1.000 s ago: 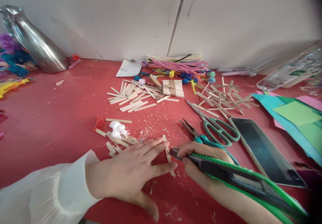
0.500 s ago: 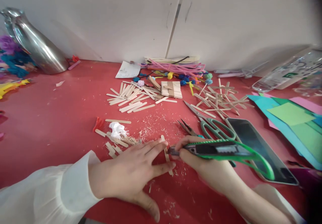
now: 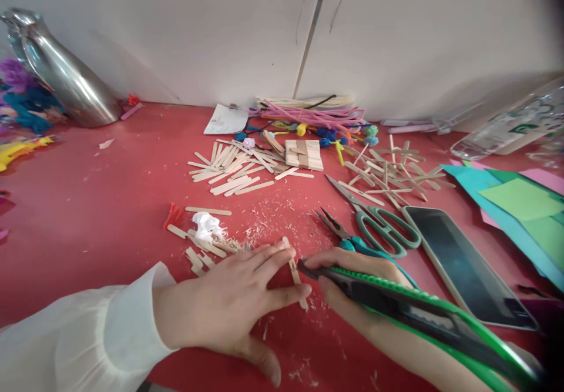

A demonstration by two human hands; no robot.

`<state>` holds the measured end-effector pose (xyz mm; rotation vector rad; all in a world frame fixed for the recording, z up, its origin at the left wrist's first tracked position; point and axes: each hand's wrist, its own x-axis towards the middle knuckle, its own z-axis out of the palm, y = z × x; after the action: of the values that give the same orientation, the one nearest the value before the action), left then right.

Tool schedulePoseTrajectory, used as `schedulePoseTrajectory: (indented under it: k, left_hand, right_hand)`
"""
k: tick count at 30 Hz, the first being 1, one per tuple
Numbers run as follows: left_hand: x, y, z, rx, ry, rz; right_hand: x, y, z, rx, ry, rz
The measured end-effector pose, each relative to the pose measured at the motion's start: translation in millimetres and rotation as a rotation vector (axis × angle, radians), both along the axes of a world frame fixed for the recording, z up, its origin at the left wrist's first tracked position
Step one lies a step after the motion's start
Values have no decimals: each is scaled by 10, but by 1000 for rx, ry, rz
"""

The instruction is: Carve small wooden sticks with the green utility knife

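Note:
My left hand [image 3: 229, 304] lies flat on the red table [image 3: 88, 215], fingers stretched out, pressing down a wooden craft stick [image 3: 294, 272]. My right hand [image 3: 352, 286] grips a green and black utility knife [image 3: 409, 310]. Its blade tip touches the stick just right of my left fingertips. Wood shavings [image 3: 268, 215] are scattered around the stick.
Several loose craft sticks [image 3: 233, 171] and a stacked bundle [image 3: 303, 154] lie further back, with crossed sticks [image 3: 392, 174] to the right. Green scissors [image 3: 374, 218], small snips [image 3: 337, 230], a phone [image 3: 462, 262], coloured paper [image 3: 520, 204], pipe cleaners [image 3: 312, 116] and a metal jug [image 3: 57, 74] surround them.
My right hand tilted the knife handle up and then brought it back down toward me, while the blade stayed at the stick. My left hand kept the stick pinned.

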<state>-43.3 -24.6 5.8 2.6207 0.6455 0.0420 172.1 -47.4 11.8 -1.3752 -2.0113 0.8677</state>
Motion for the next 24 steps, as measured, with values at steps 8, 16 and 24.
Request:
schedulePoseTrajectory:
  k: [8, 16, 24]
  left_hand:
    - [1, 8, 10, -15, 12, -6]
    - [-5, 6, 16, -20, 7, -5]
    - [-15, 8, 8, -29, -37, -4]
  right_hand:
    - [-23, 20, -21, 45, 0, -18]
    - [-55, 3, 4, 59, 8, -42]
    - [-79, -17, -5, 64, 37, -72]
